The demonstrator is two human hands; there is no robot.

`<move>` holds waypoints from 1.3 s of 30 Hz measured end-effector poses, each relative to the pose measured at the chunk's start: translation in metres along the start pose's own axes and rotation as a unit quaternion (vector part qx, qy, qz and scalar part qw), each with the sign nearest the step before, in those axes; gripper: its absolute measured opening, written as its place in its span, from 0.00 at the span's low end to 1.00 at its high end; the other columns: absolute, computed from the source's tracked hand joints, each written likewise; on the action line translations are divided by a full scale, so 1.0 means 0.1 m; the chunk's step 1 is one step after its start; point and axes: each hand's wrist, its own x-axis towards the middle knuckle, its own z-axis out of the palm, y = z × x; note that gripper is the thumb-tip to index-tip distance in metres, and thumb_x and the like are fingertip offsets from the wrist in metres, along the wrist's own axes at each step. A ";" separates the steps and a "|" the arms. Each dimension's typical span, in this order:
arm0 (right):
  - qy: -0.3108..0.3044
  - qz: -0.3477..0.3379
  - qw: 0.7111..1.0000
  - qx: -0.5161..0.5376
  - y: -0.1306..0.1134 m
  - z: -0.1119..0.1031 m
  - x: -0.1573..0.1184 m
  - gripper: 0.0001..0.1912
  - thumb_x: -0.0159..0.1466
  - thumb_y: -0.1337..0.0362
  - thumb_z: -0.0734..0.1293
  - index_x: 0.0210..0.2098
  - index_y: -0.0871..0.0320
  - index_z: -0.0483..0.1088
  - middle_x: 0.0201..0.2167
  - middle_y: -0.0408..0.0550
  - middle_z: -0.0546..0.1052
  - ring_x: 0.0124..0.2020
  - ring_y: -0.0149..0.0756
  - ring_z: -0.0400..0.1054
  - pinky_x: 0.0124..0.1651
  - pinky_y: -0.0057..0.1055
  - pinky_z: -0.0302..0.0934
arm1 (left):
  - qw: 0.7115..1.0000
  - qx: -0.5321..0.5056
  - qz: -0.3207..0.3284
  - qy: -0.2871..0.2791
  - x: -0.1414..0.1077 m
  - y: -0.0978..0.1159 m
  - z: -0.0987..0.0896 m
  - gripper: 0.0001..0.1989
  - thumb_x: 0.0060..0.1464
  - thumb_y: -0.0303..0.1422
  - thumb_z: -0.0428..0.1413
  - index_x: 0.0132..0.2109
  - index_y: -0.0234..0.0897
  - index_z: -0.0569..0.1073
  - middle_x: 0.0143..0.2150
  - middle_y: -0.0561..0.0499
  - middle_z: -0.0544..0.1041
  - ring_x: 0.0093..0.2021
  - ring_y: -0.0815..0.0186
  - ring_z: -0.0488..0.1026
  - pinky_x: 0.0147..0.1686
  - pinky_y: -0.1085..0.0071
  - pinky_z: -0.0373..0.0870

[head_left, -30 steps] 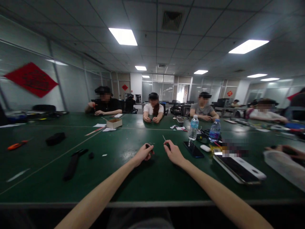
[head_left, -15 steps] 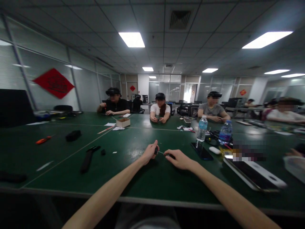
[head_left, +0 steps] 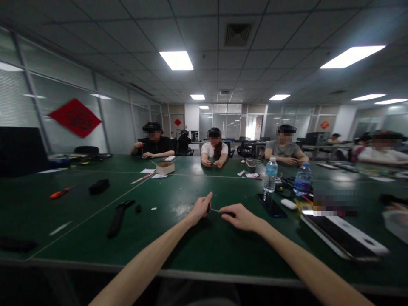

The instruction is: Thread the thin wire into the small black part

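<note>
Over the green table (head_left: 191, 248), my left hand (head_left: 200, 210) is closed around a small black part (head_left: 208, 208), its thumb pointing up. Most of that part is hidden by the fingers. My right hand (head_left: 238, 216) pinches a screwdriver (head_left: 215, 211), whose handle is largely covered. Its thin metal shaft runs left to the black part; whether the tip touches it I cannot tell. Left of my hands lie a black T-shaped piece (head_left: 117, 219) and a small black knob-like bit (head_left: 138, 208).
An orange-handled screwdriver (head_left: 60, 193) and a black block (head_left: 99, 187) lie at left. Right are a phone (head_left: 271, 205), two water bottles (head_left: 270, 175), a white mouse (head_left: 288, 204) and a white device (head_left: 342, 236). A small open box (head_left: 165, 168) stands farther back. Several people sit around.
The view has tilted up slightly, so everything sits a little lower. The right fingers have shifted slightly on the screwdriver; both hands keep their hold.
</note>
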 end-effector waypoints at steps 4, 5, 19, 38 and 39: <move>0.004 -0.002 1.000 0.003 0.03 0.01 0.00 0.15 0.61 0.61 0.61 0.47 0.52 0.71 0.43 0.45 0.75 0.43 0.38 0.69 0.48 0.34 0.61 | 1.000 0.008 -0.009 -0.004 -0.03 0.04 0.01 0.30 0.46 0.61 0.41 0.22 0.36 0.61 0.14 0.57 0.57 0.13 0.74 0.53 0.14 0.77 0.47; 0.007 -0.002 1.000 0.004 0.03 0.02 0.00 0.15 0.61 0.61 0.61 0.47 0.52 0.71 0.43 0.45 0.76 0.42 0.38 0.70 0.48 0.34 0.61 | 1.000 0.010 -0.013 -0.004 -0.03 0.05 0.01 0.31 0.46 0.61 0.40 0.22 0.36 0.61 0.14 0.57 0.57 0.13 0.74 0.53 0.14 0.76 0.47; -0.007 -0.002 1.000 -0.010 0.00 0.01 0.01 0.16 0.62 0.61 0.60 0.48 0.53 0.70 0.43 0.45 0.75 0.43 0.38 0.69 0.47 0.32 0.61 | 1.000 0.027 -0.002 -0.014 0.00 0.00 -0.01 0.34 0.49 0.61 0.33 0.23 0.35 0.65 0.14 0.56 0.59 0.13 0.73 0.54 0.15 0.76 0.49; 0.037 0.086 0.995 -0.019 -0.19 0.25 0.06 0.14 0.63 0.61 0.57 0.42 0.54 0.73 0.37 0.45 0.77 0.37 0.36 0.69 0.43 0.29 0.58 | 0.984 0.142 0.046 0.097 0.03 -0.09 -0.03 0.35 0.55 0.53 0.27 0.20 0.36 0.67 0.15 0.49 0.67 0.21 0.65 0.67 0.27 0.70 0.60; 0.050 0.092 0.994 -0.023 -0.19 0.30 0.07 0.14 0.64 0.61 0.57 0.42 0.55 0.73 0.37 0.46 0.77 0.37 0.36 0.69 0.42 0.29 0.58 | 0.983 0.140 0.041 0.108 0.04 -0.10 -0.03 0.35 0.55 0.53 0.27 0.20 0.36 0.67 0.15 0.50 0.67 0.21 0.65 0.67 0.26 0.70 0.60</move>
